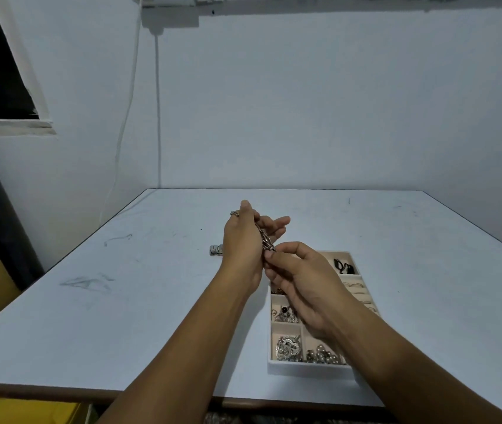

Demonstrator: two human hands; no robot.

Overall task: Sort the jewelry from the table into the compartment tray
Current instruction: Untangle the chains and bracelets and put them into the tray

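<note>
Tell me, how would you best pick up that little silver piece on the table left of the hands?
Probably pinch the silver piece across its narrow sides from above, coming in from its left: it lies low on the table, and the left hand, busy with a chain, hides its right end.

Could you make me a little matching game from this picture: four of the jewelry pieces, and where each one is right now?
Things:
1. chain
2. silver band piece
3. black piece
4. big silver brooch

Places:
A. near-left compartment of the tray
B. on the bare table, left of the tray
C. up between the left hand and the right hand
D. far-right compartment of the tray

Pairs: 1-C, 2-B, 3-D, 4-A.
</note>
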